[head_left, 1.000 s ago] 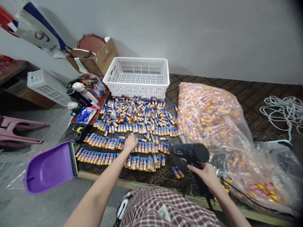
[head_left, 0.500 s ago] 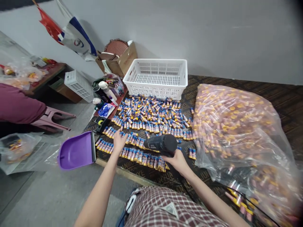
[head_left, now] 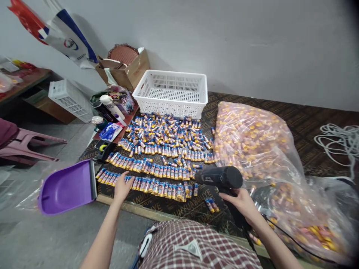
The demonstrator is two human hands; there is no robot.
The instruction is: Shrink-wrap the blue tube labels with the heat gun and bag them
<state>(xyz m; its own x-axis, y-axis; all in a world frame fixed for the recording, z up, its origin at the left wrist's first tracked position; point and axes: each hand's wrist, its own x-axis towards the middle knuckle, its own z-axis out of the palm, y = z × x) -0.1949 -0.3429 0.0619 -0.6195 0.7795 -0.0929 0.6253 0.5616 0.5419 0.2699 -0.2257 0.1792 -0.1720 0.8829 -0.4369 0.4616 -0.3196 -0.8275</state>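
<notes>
My right hand [head_left: 241, 201] is wrapped round the handle of a black hair dryer [head_left: 218, 177], whose nozzle points left over the right ends of the rows. Below it, a pair of small bottles [head_left: 211, 205] lies apart on the dark board. My left hand [head_left: 122, 186], fingers apart, rests at the front row of small bottles [head_left: 157, 186] with blue and yellow ends. Whether its fingertips press on them is hard to tell. Behind runs a second row [head_left: 151, 168], and farther back a loose heap [head_left: 171, 130] of the same bottles.
A white plastic crate [head_left: 171, 104] stands behind the heap. At right sits a big clear bag [head_left: 255, 138] full of small pink and yellow pieces; white rope [head_left: 339, 144] lies beyond it. A purple dustpan [head_left: 67, 188] is at left, near a tape dispenser [head_left: 104, 148] and cups [head_left: 102, 110].
My left hand has drawn back from the second row to the front row. The hair dryer has moved right, off the middle of the rows. The view has turned right.
</notes>
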